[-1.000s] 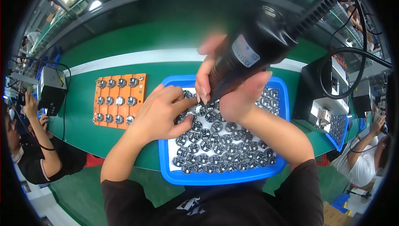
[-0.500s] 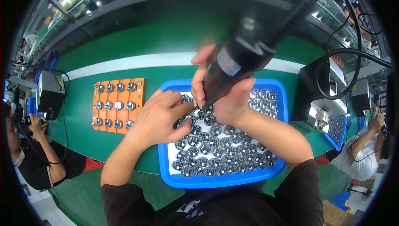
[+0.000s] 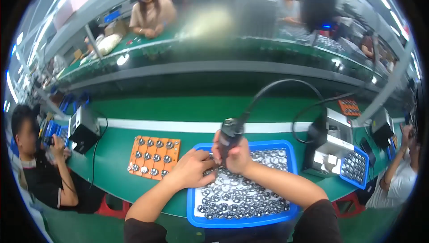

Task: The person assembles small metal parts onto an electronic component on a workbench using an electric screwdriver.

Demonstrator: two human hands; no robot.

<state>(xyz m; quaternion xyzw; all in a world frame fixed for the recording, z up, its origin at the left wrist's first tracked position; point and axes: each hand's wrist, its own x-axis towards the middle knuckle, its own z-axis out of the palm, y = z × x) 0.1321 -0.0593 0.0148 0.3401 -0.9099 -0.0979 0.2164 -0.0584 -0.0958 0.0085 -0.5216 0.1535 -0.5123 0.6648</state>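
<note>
My right hand (image 3: 237,156) is closed around an upright black electric screwdriver (image 3: 231,131). Its cable loops from the top toward the right, and its tip points down into a blue tray (image 3: 243,226). Beside the tip, my left hand (image 3: 192,170) reaches over the tray's left rim with bent fingers. Whatever lies between its fingertips is too small and covered to make out. Many small round dark parts (image 3: 232,198) with clear rims lie in the tray on a white sheet.
Left of the tray sits an orange fixture board (image 3: 155,156) with rows of metal parts. A box-shaped device (image 3: 328,142) and a smaller blue tray (image 3: 355,167) stand at the right. Another dark box (image 3: 83,131) is at the left. People work on both sides and across.
My view has tilted up, so the far bench and people across show and my hands appear lower and smaller. Both hands stay at the same spot over the tray, the screwdriver still gripped.
</note>
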